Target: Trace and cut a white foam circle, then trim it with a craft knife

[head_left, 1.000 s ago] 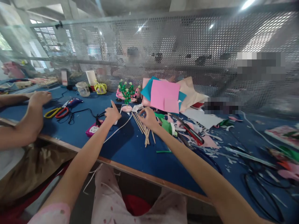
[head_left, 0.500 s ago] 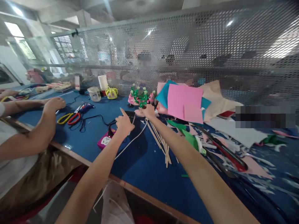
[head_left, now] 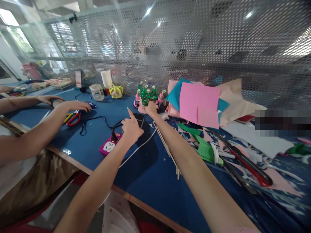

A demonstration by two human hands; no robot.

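My right hand is closed at the base of a green craft plant with small white flowers. Its fingertips are partly hidden behind the plant. A pale pink round base lies beneath, with small pink figures around it. Nearer to me, my left hand hovers with the index finger stretched out and the other fingers bent. Something blue shows at that fingertip, too small to name. A dark phone with a lit clock lies behind this hand, and a purple power strip is to its left.
Thin wooden sticks lie under my right forearm. To the right are coloured sheets, paper scraps and a red-handled cutter. A co-worker's hand reaches over scissors at left. A mesh partition bounds the back.
My right hand and the green plant have shifted slightly up and back over the pink base. My left hand has barely moved. The co-worker's hand has reached right over the scissors.
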